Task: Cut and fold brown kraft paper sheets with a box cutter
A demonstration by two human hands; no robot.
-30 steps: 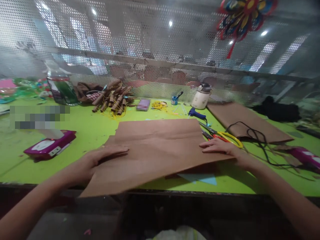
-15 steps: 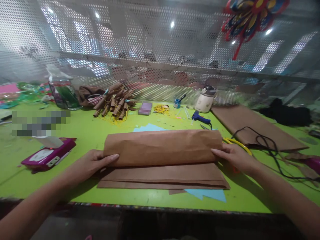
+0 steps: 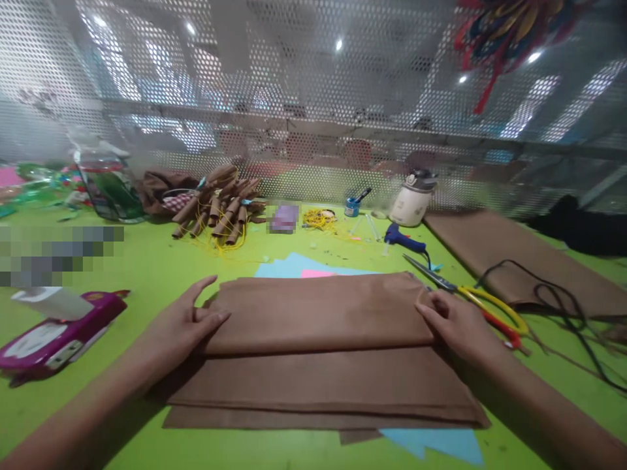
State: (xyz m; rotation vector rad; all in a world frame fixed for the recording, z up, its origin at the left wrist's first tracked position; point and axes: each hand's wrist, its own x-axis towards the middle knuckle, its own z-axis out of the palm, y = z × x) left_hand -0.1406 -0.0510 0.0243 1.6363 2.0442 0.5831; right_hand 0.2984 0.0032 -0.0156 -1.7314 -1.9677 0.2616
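Note:
A folded sheet of brown paper point(image 3: 323, 313) lies in front of me, its upper flap turned over above wider layers. My left hand point(image 3: 191, 320) is at the flap's left edge, thumb on top of the paper and index finger lifted away; its other fingers are partly hidden. At the right end, my right hand point(image 3: 448, 320) pinches the flap's upper corner between thumb and bent fingers. Scissors point(image 3: 473, 297) with yellow and red handles lie just beyond the right hand. Light-blue paper point(image 3: 279, 266) and a pink piece point(image 3: 318, 273) show behind the brown paper.
A purple power strip point(image 3: 63, 336) with a white plug is at left. Further back are rolled brown paper tubes point(image 3: 220, 212), yellow string point(image 3: 318, 220), a blue glue gun point(image 3: 405, 239) and a white bottle point(image 3: 412, 201). More brown paper point(image 3: 519, 261) and a black cable point(image 3: 568, 310) are at right.
The raised, curved brown paper has come down into a flatter fold. My left index finger has lifted, and my right hand now pinches nearer the upper corner. The view has tilted and moved closer.

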